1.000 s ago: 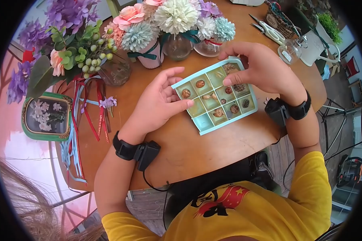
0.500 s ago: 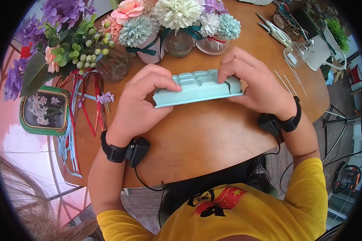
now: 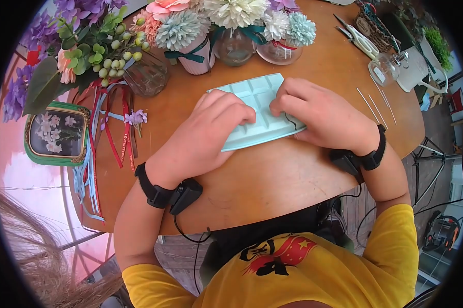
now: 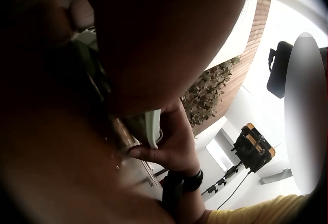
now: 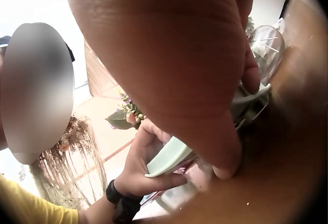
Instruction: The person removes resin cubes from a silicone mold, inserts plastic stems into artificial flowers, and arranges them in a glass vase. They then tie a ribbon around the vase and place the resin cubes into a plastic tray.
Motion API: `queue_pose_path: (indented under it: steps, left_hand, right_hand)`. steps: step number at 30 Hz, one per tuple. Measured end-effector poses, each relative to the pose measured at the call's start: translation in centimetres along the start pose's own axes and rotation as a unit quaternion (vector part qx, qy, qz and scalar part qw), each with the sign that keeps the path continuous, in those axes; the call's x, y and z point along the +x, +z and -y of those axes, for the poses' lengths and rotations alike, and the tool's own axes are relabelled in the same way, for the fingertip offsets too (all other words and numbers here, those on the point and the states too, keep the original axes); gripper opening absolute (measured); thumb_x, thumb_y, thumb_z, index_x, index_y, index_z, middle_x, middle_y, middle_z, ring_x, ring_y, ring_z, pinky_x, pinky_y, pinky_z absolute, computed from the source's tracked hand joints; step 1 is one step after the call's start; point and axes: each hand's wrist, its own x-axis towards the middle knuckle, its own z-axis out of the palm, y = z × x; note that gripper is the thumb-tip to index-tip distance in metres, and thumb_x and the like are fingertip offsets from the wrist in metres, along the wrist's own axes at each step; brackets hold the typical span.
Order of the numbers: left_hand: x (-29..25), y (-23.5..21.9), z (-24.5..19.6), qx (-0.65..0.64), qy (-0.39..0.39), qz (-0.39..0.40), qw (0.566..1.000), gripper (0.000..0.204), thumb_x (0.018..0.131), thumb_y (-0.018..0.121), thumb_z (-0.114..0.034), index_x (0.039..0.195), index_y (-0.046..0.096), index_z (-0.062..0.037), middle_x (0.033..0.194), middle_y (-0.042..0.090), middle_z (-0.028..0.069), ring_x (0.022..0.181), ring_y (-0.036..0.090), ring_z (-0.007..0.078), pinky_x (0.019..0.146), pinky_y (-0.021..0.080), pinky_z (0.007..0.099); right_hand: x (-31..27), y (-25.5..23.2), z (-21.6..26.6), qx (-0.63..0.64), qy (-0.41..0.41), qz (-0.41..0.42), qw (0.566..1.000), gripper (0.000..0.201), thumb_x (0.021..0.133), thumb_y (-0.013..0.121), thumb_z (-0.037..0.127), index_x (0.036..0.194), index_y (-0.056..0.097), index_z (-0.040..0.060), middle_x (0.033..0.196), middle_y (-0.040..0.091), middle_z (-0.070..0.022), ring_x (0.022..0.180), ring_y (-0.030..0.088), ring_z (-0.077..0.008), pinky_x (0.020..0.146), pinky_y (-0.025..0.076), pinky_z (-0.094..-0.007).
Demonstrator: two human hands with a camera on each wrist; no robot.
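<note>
A pale mint compartment tray [image 3: 254,92] is held over the table with its ridged underside facing up. Its compartments are out of sight beneath, and so is anything in them. At the tray's left end my left hand [image 3: 208,128] grips it, fingers bent over the underside. My right hand [image 3: 316,113] holds the right end, with the thumb low at the near rim. A dark crack-like line [image 3: 291,121] shows beside the right fingers. The right wrist view shows the tray's edge [image 5: 171,157] between the left hand's [image 5: 141,170] fingers and thumb.
Vases of artificial flowers [image 3: 236,43] line the back of the table, with ribbons [image 3: 125,128] and a framed flower picture [image 3: 57,136] at left. Several thin sticks [image 3: 367,105] lie at right, near a glass bottle [image 3: 383,69] and white-handled scissors [image 3: 362,41].
The tray has turned over: a second ago its compartments with small brown pieces faced up, now its underside does. Both hands have shifted their hold, the left fingers now over the bottom.
</note>
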Motion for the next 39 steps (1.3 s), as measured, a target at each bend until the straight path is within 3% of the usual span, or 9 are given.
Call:
queue_pose_path:
  steps: [6,12,24,31,39]
  left_hand:
    - [0.0,0.2,-0.1,0.020,0.014,0.022,0.999,0.045,0.071,0.086,-0.012,0.108,0.060,-0.0084,0.107,0.061,0.0068,0.107,0.055,0.0327,0.099,0.042,0.0435]
    - [0.1,0.2,0.1,0.002,0.017,0.038,0.999,0.042,0.073,0.086,-0.016,0.106,0.061,-0.0089,0.105,0.062,0.0064,0.106,0.055,0.0325,0.099,0.042,0.0435]
    - [0.1,0.2,-0.3,0.049,0.024,0.023,0.998,0.042,0.064,0.076,-0.003,0.103,0.063,-0.0076,0.102,0.064,0.0079,0.103,0.059,0.0331,0.097,0.048,0.0439]
    - [0.2,0.1,-1.2,0.095,0.020,0.040,0.994,0.043,0.062,0.077,-0.005,0.104,0.065,-0.0075,0.102,0.064,0.0079,0.104,0.060,0.0325,0.096,0.049,0.0440]
    - [0.3,-0.4,-1.3,0.111,0.043,0.041,0.992,0.034,0.065,0.077,-0.007,0.098,0.070,-0.0083,0.098,0.064,0.0052,0.098,0.062,0.0296,0.090,0.051,0.0422]
  right_hand:
    - [-0.1,-0.2,0.2,0.019,0.010,0.040,0.999,0.048,0.071,0.081,0.003,0.112,0.058,0.0109,0.107,0.056,-0.0096,0.104,0.059,-0.0343,0.088,0.052,-0.0433]
    - [-0.3,-0.6,0.5,0.004,0.000,0.064,0.998,0.046,0.071,0.077,0.003,0.113,0.061,0.0097,0.108,0.057,-0.0083,0.104,0.059,-0.0332,0.090,0.052,-0.0418]
    - [-0.7,-0.8,1.2,-0.063,-0.017,0.066,0.996,0.039,0.073,0.071,0.000,0.111,0.063,0.0068,0.110,0.058,-0.0052,0.104,0.057,-0.0279,0.090,0.053,-0.0359]
    - [-0.6,0.1,1.8,-0.109,0.000,0.049,0.993,0.027,0.081,0.064,0.003,0.107,0.062,0.0039,0.107,0.057,-0.0075,0.104,0.058,-0.0274,0.088,0.053,-0.0351]
    - [-0.8,-0.8,1.6,-0.061,-0.009,0.061,0.996,0.026,0.078,0.068,0.004,0.104,0.065,0.0039,0.109,0.059,-0.0061,0.106,0.057,-0.0266,0.087,0.055,-0.0349]
